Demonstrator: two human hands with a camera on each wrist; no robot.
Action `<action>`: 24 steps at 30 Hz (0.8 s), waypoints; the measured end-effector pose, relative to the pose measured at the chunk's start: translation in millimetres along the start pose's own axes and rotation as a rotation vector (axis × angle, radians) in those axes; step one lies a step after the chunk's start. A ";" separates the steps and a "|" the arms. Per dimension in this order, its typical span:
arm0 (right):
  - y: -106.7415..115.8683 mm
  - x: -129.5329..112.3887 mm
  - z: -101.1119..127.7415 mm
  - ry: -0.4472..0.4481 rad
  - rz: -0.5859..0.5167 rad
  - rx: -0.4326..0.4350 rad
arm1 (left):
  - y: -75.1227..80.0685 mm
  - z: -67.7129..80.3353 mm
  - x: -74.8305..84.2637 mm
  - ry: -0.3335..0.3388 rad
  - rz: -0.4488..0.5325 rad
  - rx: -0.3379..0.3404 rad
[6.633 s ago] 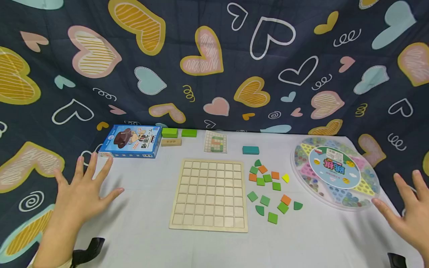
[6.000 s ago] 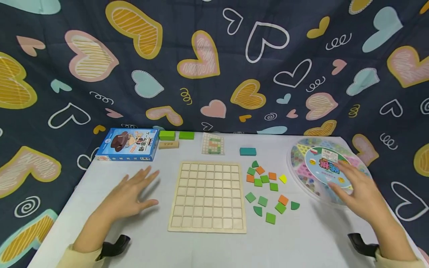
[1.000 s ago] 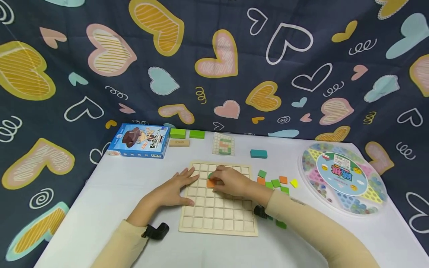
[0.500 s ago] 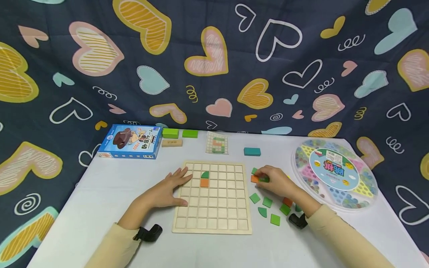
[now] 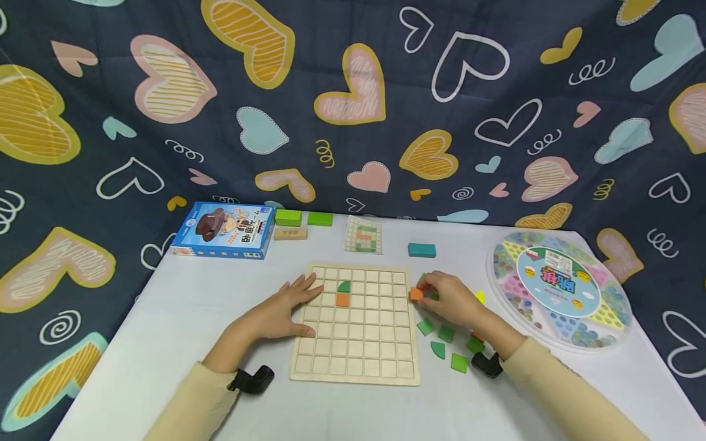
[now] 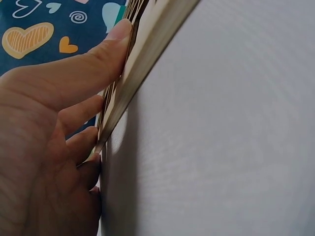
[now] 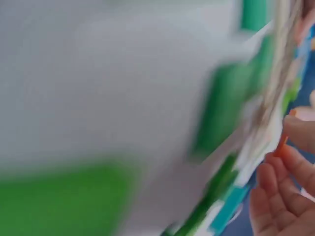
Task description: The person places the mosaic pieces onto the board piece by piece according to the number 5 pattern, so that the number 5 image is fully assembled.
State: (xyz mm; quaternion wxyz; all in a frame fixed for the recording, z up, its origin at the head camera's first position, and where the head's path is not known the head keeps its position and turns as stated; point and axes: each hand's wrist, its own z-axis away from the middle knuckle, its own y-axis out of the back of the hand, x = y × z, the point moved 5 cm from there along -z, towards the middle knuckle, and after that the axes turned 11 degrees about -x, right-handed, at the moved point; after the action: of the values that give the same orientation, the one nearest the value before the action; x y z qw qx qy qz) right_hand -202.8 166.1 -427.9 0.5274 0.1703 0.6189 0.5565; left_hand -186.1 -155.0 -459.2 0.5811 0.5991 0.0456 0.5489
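Right of centre in the head view, my right hand [image 5: 449,298] pinches an orange tile [image 5: 416,294] just beside the right edge of the wooden grid board [image 5: 358,343]. At the board's left edge my left hand [image 5: 281,311] lies flat with fingers spread, fingertips on the frame. On the board, upper middle, a green quarter-round tile [image 5: 344,286] sits directly above an orange square [image 5: 342,300]. Below my right hand, loose green tiles [image 5: 459,362] lie scattered on the white table [image 5: 182,318].

head: bright, even, soft shadows | left wrist: dim | right wrist: heavily blurred, seemingly motion
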 end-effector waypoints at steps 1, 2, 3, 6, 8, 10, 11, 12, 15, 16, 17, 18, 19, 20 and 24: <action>-0.6 -8.3 -0.9 0.032 -0.024 0.005 | 0.4 -0.6 0.5 -0.002 -0.004 0.000; -2.1 -17.5 -2.9 0.070 -0.049 0.005 | 1.0 -1.0 0.9 -0.002 0.000 0.001; -4.8 -27.4 -5.8 0.110 -0.062 -0.001 | 1.4 -1.4 1.0 0.001 0.000 0.002; -16.5 -58.1 -18.0 0.218 -0.041 -0.039 | 1.5 -2.5 1.0 0.006 -0.001 0.002; -25.8 -75.3 -27.5 0.264 0.000 -0.072 | 0.4 -3.8 0.9 0.009 0.001 -0.003; -34.0 -88.9 -35.7 0.286 0.059 -0.102 | -1.2 -5.2 1.5 0.004 -0.003 -0.009; -37.6 -94.1 -39.3 0.296 0.082 -0.117 | -1.9 -5.7 2.0 -0.001 -0.002 -0.012; -40.8 -98.3 -42.7 0.305 0.109 -0.127 | -2.6 -6.4 2.3 0.000 -0.001 -0.016; -47.6 -106.4 -50.0 0.324 0.180 -0.147 | -3.5 -6.9 2.9 -0.011 0.002 -0.016; -48.9 -108.0 -51.6 0.330 0.196 -0.148 | -3.5 -6.9 2.8 -0.008 0.001 -0.017; -49.7 -109.6 -52.8 0.337 0.204 -0.150 | -3.2 -6.6 2.8 -0.011 0.001 -0.014; -50.5 -110.7 -54.0 0.343 0.215 -0.148 | -2.8 -6.1 2.6 -0.012 -0.003 -0.012; -50.9 -111.5 -55.0 0.346 0.214 -0.148 | -2.2 -5.5 2.4 -0.011 -0.005 -0.010; -51.2 -112.4 -55.7 0.349 0.206 -0.150 | -1.6 -4.8 2.0 -0.006 -0.006 -0.008; -53.9 -114.6 -58.4 0.352 0.165 -0.176 | -0.3 -1.2 0.0 0.009 -0.002 -0.009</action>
State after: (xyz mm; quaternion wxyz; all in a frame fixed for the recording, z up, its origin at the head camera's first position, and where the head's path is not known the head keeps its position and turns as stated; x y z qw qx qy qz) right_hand -187.5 27.6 -431.8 0.3764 0.0738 0.6346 0.6710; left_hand -186.8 -154.0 -459.7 0.5842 0.5938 0.0462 0.5513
